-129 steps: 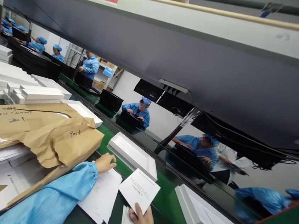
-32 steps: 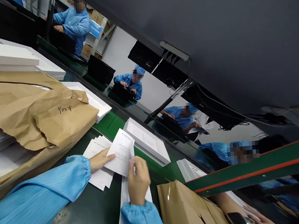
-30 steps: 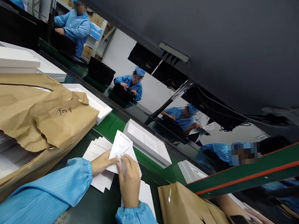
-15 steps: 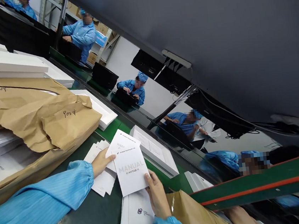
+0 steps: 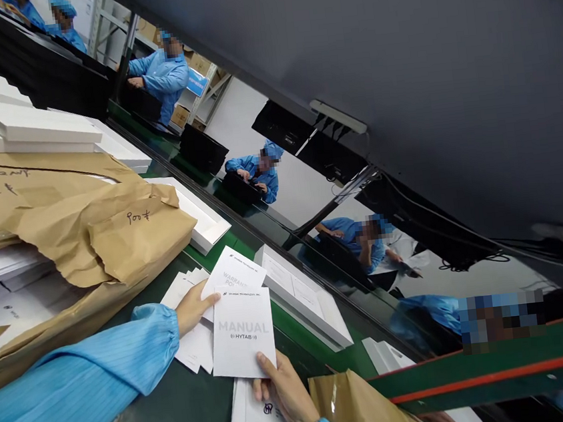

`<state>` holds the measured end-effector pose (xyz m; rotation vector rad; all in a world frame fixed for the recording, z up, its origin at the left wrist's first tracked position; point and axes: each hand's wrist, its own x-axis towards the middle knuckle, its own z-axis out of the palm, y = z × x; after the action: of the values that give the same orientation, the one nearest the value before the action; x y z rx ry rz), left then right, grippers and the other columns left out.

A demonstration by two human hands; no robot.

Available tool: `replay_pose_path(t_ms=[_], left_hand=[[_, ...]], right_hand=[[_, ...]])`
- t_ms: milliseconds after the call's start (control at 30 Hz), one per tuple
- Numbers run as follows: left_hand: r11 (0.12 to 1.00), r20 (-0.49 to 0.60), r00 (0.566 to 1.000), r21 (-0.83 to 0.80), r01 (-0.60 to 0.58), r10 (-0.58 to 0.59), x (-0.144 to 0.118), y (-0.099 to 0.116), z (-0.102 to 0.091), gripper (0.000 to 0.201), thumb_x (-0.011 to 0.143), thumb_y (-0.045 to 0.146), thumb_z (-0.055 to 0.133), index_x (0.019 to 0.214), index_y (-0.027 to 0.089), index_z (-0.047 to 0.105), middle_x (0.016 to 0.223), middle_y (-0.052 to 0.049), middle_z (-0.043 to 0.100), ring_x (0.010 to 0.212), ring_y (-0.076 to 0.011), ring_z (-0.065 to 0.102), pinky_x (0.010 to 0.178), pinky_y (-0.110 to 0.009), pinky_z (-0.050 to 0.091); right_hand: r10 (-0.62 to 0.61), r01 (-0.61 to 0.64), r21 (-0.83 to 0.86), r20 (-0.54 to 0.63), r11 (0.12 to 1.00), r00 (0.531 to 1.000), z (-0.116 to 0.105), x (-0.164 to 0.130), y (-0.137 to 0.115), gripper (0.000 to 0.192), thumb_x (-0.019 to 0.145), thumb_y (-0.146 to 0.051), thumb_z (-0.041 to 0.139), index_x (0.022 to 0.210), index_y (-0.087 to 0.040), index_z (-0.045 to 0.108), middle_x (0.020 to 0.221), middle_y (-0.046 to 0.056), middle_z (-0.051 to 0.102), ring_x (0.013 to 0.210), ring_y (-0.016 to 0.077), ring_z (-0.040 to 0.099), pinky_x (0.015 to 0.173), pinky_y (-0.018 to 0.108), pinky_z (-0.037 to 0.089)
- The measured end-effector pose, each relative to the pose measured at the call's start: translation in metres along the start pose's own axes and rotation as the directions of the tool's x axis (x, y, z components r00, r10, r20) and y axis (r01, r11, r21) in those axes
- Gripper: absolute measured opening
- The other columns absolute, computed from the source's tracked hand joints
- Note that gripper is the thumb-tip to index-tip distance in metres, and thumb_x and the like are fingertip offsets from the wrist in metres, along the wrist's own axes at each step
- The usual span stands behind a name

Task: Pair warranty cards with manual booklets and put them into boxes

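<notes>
While the manual (image 5: 242,332) is pinched at its lower edge by the right hand (image 5: 284,393), the warranty card (image 5: 232,274) just above is touched by the left hand's (image 5: 194,307) loosely parted fingers.

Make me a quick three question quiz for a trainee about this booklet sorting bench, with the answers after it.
1. True or false: the right hand holds the MANUAL booklet by its lower edge.
2. What does the left hand touch? A) the brown paper wrapping B) the warranty card C) the white tray
3. Fill in: the open white tray lies on the ______ conveyor belt.

Key: 1 true; 2 B; 3 green.
</notes>
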<state>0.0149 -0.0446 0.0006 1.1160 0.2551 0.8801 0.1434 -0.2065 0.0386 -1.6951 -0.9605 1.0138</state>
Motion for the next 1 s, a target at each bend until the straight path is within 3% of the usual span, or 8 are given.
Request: replay_pose_path(t_ms=[100, 200, 267, 467, 600, 1000], left_hand=[[1.0, 0.018, 1.0, -0.004, 0.014, -0.014, 0.0, 0.001, 0.001, 0.046, 0.066, 0.035, 0.05, 0.106, 0.014, 0.042, 0.103, -0.008, 0.052, 0.096, -0.0214, 0.046, 0.08, -0.033, 0.036], [1.0, 0.057, 0.998, -0.001, 0.017, -0.017, -0.001, 0.002, 0.001, 0.046, 0.066, 0.034, 0.05, 0.106, 0.013, 0.042, 0.103, -0.008, 0.053, 0.094, -0.0205, 0.047, 0.079, -0.032, 0.036], [1.0, 0.074, 0.997, 0.006, 0.02, -0.02, -0.001, 0.002, 0.0, 0.046, 0.066, 0.033, 0.05, 0.106, 0.013, 0.041, 0.103, -0.008, 0.052, 0.092, -0.0198, 0.048, 0.079, -0.032, 0.036], [0.999, 0.182, 0.983, 0.042, 0.024, -0.031, -0.001, 0.004, -0.002, 0.051, 0.063, 0.026, 0.055, 0.109, 0.013, 0.039, 0.105, -0.008, 0.05, 0.094, -0.0194, 0.046, 0.082, -0.033, 0.034], [0.997, 0.237, 0.971, 0.071, 0.02, -0.036, -0.001, 0.004, -0.001, 0.054, 0.06, 0.022, 0.058, 0.11, 0.014, 0.038, 0.106, -0.007, 0.05, 0.096, -0.0209, 0.044, 0.082, -0.034, 0.033], [0.999, 0.338, 0.94, 0.022, 0.034, -0.039, -0.002, 0.01, 0.0, 0.052, 0.065, 0.029, 0.052, 0.113, 0.015, 0.035, 0.111, -0.007, 0.046, 0.1, -0.0194, 0.041, 0.084, -0.032, 0.031]], right_hand=[[-0.046, 0.055, 0.071, -0.13, 0.996, 0.99, 0.007, 0.004, 0.001, 0.024, 0.073, -0.036, 0.042, 0.081, -0.014, 0.046, 0.038, -0.006, 0.043, 0.03, 0.004, 0.034, 0.032, 0.017, 0.023], [-0.081, 0.136, 0.201, -0.263, 0.97, 0.961, 0.01, 0.007, 0.001, 0.021, 0.072, -0.035, 0.045, 0.085, -0.019, 0.045, 0.058, -0.004, 0.052, 0.035, 0.0028, 0.036, 0.034, 0.016, 0.027], [-0.073, 0.156, 0.271, -0.292, 0.95, 0.954, 0.012, 0.008, 0.001, 0.023, 0.07, -0.035, 0.047, 0.088, -0.021, 0.044, 0.071, -0.003, 0.053, 0.038, 0.0028, 0.036, 0.035, 0.017, 0.03], [-0.079, 0.206, 0.393, -0.315, 0.896, 0.946, 0.026, 0.013, 0.003, 0.03, 0.067, -0.032, 0.052, 0.095, -0.024, 0.044, 0.074, -0.003, 0.052, 0.04, 0.0028, 0.035, 0.036, 0.017, 0.03], [-0.042, 0.172, 0.404, -0.311, 0.898, 0.949, 0.034, 0.013, 0.003, 0.032, 0.066, -0.031, 0.053, 0.096, -0.022, 0.045, 0.069, -0.003, 0.051, 0.045, 0.0044, 0.039, 0.038, 0.017, 0.032], [-0.029, 0.118, 0.441, -0.204, 0.89, 0.979, 0.032, 0.011, -0.001, 0.031, 0.065, -0.028, 0.055, 0.094, -0.02, 0.049, 0.075, 0.0, 0.054, 0.041, 0.0027, 0.033, 0.037, 0.017, 0.03]])
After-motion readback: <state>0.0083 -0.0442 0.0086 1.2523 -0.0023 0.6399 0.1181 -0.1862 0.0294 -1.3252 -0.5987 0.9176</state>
